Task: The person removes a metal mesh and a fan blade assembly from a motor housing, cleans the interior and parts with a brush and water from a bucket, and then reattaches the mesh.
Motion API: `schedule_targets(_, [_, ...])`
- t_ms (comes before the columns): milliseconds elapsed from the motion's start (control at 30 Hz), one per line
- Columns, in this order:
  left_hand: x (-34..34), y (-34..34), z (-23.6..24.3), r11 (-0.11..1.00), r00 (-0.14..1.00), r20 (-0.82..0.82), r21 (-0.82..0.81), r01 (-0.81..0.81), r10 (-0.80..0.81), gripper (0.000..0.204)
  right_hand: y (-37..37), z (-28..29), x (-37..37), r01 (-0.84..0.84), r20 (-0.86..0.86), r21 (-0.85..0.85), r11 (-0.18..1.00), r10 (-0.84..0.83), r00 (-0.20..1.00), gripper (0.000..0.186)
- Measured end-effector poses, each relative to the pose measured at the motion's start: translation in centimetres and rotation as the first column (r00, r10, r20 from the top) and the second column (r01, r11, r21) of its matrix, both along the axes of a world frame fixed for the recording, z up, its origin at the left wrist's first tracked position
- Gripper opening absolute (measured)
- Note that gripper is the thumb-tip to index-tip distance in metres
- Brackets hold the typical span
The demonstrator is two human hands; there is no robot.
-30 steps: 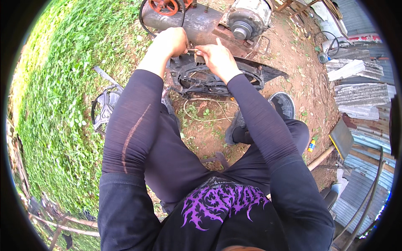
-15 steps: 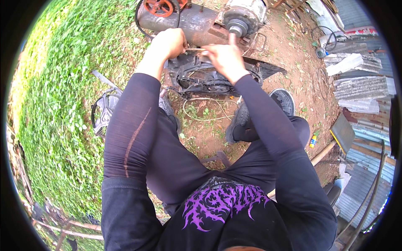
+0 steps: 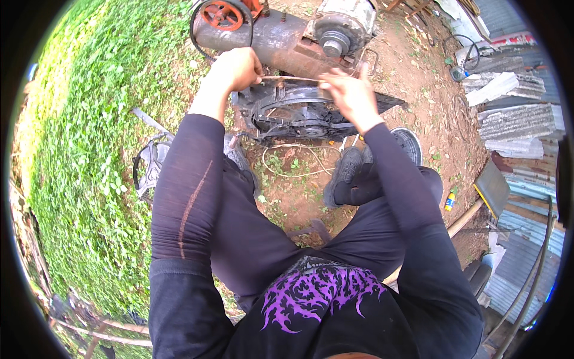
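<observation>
My left hand [image 3: 238,69] is closed on the left end of a thin brownish strip [image 3: 290,78], held level above the ground. Along the strip's right part, my right hand [image 3: 351,96] pinches it, with one finger sticking up. A small brownish bit shows at those fingertips, too blurred to name. Just below the strip, between my feet and a metal tank, stands a black frame [image 3: 269,119] with a curved opening and a round hub, like a fan shroud. My hands cover part of its upper edge.
A rusty tank [image 3: 278,45] with a red pulley wheel [image 3: 222,13] and an electric motor [image 3: 338,30] lies beyond. A pale cord [image 3: 293,175] loops on the dirt. Grey sandals [image 3: 149,164] sit left; a round container [image 3: 406,146], a yellow bottle [image 3: 449,201] and metal sheets [image 3: 517,125] right.
My right hand has moved right along the strip, away from my left hand, so more of the strip shows. My left hand has shifted slightly left and nearer.
</observation>
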State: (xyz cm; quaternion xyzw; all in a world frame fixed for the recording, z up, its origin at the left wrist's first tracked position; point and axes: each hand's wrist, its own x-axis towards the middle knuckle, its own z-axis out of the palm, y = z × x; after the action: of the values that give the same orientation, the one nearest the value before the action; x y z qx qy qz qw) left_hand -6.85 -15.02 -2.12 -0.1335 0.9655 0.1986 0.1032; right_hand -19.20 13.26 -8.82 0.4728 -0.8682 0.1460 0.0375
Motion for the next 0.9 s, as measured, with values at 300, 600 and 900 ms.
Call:
schedule_targets(300, [-0.2,-1.4,-0.5,0.995,1.0,0.019,0.102,0.002,-0.004,0.021,-3.5,-0.2,1.3,-0.161,-0.062,0.013,0.987,0.161,0.985,0.027])
schedule_targets(600, [0.2,0.1,1.1,0.99,0.997,0.046,0.123,-0.071,0.066,0.022,9.1,3.0,-3.4,0.142,-0.019,0.134,0.981,-0.14,0.99,0.023])
schedule_targets(900, [-0.5,-0.3,0.3,0.998,1.0,0.03,0.064,0.009,-0.011,0.022,2.1,0.3,-1.5,-0.01,0.003,-0.089,0.996,0.01,1.0,0.022])
